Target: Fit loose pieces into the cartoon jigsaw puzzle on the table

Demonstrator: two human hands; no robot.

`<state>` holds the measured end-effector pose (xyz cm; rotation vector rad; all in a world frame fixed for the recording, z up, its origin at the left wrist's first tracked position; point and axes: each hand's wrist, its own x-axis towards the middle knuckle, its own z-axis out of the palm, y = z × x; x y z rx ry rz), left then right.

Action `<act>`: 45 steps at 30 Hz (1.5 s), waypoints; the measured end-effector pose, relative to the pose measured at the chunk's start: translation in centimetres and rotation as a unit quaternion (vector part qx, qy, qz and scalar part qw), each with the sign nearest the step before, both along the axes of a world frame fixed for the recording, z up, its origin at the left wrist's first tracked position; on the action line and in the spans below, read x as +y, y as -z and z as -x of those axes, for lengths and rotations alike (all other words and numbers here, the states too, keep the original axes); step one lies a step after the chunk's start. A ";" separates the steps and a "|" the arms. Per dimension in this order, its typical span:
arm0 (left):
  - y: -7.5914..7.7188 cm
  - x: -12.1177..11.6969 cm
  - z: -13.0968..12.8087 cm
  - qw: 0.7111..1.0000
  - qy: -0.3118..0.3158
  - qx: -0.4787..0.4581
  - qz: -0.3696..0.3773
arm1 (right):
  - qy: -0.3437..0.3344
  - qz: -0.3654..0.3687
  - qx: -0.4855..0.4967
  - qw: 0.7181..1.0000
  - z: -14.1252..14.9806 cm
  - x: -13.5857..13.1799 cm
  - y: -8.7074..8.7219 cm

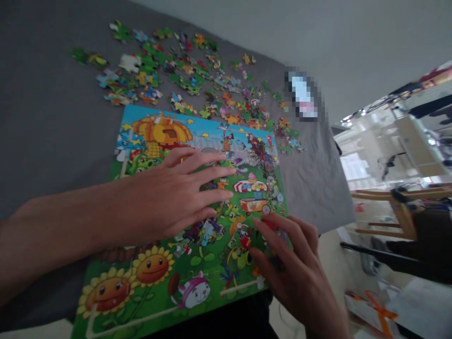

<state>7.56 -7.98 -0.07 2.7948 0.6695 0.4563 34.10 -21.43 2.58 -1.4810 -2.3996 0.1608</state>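
A colourful cartoon jigsaw puzzle board [141, 306] lies tilted in front of me, with sunflowers, a pumpkin and an ice-cream cart in its picture. Flat across its middle rests my left hand [183, 190], fingers spread and holding nothing; it hides part of the picture. My right hand [293, 254] is at the board's right side, thumb and forefinger closed around a green puzzle piece [258, 235] on the surface. Its other fingers curl over the edge, and the piece is partly hidden.
Many loose puzzle pieces [190, 70] are scattered beyond the board on the grey cloth [42, 94]. A blurred-out device [302, 94] lies at the far right of the cloth. Wooden chair parts [402, 212] and an orange ribbon [381, 310] show at the right.
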 end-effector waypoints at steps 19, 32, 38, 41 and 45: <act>0.1 -0.1 -0.2 0.999 0.002 -0.016 -0.029 | -0.056 0.095 0.001 0.994 0.0 2.5 0.6; 0.1 -3.5 -3.6 0.996 0.066 -0.028 -0.049 | 0.062 0.145 0.313 0.937 -2.3 -0.1 1.7; 0.3 -3.7 -3.8 0.996 0.055 -0.025 -0.060 | 0.139 0.141 0.332 0.922 -3.7 -0.6 1.5; 0.4 -3.1 -3.2 0.997 0.046 -0.033 -0.053 | 0.198 0.116 0.362 0.903 -3.6 -0.2 1.2; 0.5 -2.2 -2.6 0.998 0.029 -0.049 -0.026 | 0.264 0.136 0.387 0.873 -3.3 0.8 1.1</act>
